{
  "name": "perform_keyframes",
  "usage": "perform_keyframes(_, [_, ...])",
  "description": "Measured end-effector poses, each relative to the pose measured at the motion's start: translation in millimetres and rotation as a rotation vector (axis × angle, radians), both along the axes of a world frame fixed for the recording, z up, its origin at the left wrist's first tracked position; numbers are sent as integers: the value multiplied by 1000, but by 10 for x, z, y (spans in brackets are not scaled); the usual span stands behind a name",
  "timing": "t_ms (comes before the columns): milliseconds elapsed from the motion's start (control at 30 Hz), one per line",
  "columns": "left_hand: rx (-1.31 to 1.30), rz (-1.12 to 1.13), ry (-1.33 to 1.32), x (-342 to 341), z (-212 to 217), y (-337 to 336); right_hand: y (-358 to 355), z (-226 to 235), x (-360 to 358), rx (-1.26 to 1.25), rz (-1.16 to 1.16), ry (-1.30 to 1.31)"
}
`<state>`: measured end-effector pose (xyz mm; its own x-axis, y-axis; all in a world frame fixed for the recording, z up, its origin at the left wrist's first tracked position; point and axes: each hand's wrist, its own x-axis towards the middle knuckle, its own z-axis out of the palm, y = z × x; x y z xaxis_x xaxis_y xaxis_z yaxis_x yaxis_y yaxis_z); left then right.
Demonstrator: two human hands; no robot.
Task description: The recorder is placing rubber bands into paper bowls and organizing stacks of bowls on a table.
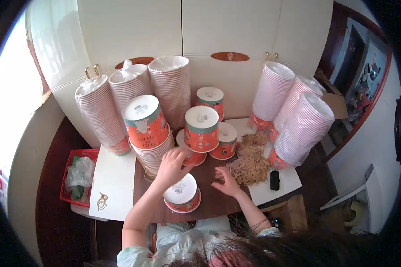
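My left hand (173,163) is over the table between a tall stack of paper buckets (152,153) and an upside-down bucket (181,190) near the front edge. Its fingers are bent but apart from the thumb, and I see nothing held. My right hand (227,183) is open, fingers spread, beside a loose heap of tan cords (250,165). Beyond the hands, an orange and green bucket (202,129) stands upside down on top of other upturned buckets (223,141). Another upturned orange bucket (146,127) caps the tall stack.
Plastic-wrapped bucket stacks (93,111) rise at the back left, and more wrapped stacks (302,127) stand at the right. A black object (275,180) lies on the right white board. At the left are a small cord bundle (102,201) and a red basket (66,175).
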<state>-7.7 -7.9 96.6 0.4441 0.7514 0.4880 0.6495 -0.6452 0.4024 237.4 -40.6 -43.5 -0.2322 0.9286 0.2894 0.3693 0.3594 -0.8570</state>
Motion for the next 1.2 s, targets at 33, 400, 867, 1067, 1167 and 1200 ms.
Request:
perform_keyframes(33, [-16,-8,34,-122,-55,-180,-40,-48,-57,-25,82,-77])
perform_keyframes(400, [58,114,235,-375,-992,-1152,-209,-665,-778,-270,240,198])
perform_keyframes(867, [-248,294,-707,-498,-1015,-1195,-514,-191,-854,-694,55,1108])
perform_keyframes(1067, [-199,301,-741,-489,-972,-1176,-521,-237,-830,-691,-46,1053])
perform_keyframes(1167, [-156,279,-667,-498,-892,-1167,-497,-357,-714,-636,6,996])
perform_keyframes(1200, [-172,291,-619,-500,-871,-1162,-494,-375,-680,-647,3,1002])
